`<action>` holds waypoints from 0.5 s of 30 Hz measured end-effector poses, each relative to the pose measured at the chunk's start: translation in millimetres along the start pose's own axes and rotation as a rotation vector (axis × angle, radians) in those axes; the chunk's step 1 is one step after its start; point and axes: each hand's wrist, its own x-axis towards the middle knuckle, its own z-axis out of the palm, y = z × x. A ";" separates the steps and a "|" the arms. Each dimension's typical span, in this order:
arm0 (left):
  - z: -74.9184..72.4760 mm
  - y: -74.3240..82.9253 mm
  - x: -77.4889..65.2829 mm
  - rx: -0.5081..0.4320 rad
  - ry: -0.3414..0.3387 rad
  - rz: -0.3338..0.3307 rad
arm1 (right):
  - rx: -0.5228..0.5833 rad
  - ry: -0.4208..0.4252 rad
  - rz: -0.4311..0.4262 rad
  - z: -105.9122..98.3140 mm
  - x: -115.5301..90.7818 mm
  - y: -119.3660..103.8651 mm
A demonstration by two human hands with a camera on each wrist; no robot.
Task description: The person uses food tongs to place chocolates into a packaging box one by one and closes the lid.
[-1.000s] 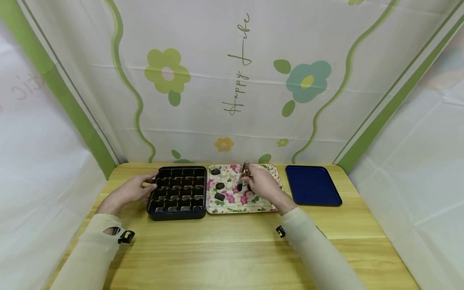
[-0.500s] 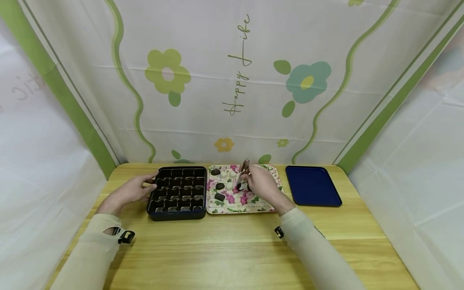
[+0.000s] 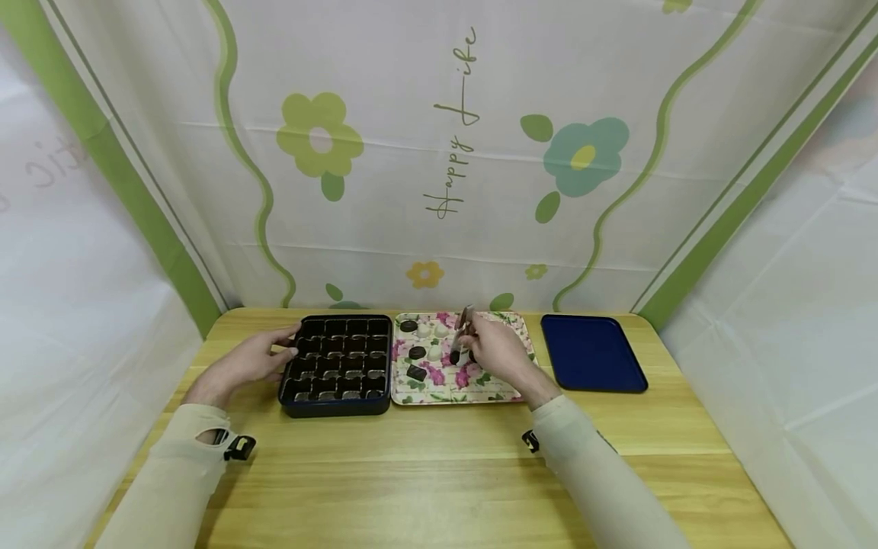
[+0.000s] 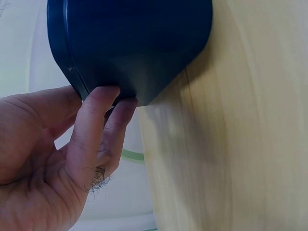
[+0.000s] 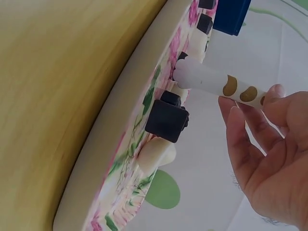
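My right hand holds small metal serving tongs between thumb and fingers. Their scalloped tips reach down to a dark round chocolate on the flowered tray; whether they pinch it I cannot tell. White chocolates and dark chocolates lie about the tips, and a dark square chocolate stands nearer in the right wrist view. At the left, my left hand grips the rim and wall of a dark blue box. Its black insert has rows of compartments.
A flat dark blue lid lies at the right of the tray. All stand on a wooden table against a white curtain printed with flowers. The box and the tray sit side by side, almost touching.
The tongs have shifted slightly at the dark round chocolate, and their visible side has turned from bright to dark. My left hand and the box have stayed in place.
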 end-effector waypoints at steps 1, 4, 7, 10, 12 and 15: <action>-0.2 -0.2 -0.1 -0.001 -0.002 0.001 | -0.002 0.005 -0.002 0.1 -0.3 0.6; -0.4 -1.2 0.5 -0.002 -0.002 -0.004 | -0.016 0.023 -0.015 0.8 -0.9 1.9; -0.4 -1.1 0.8 0.013 0.003 0.016 | -0.023 0.036 -0.025 1.7 -1.2 2.5; -0.4 -1.3 1.3 0.045 0.012 0.037 | -0.022 0.041 -0.024 1.5 -0.9 1.3; -0.4 -1.7 1.6 0.072 0.019 0.046 | -0.015 0.048 -0.025 0.5 -0.2 -2.0; -0.5 -2.2 1.3 0.078 0.019 0.051 | -0.008 0.062 -0.032 -3.3 0.7 -12.6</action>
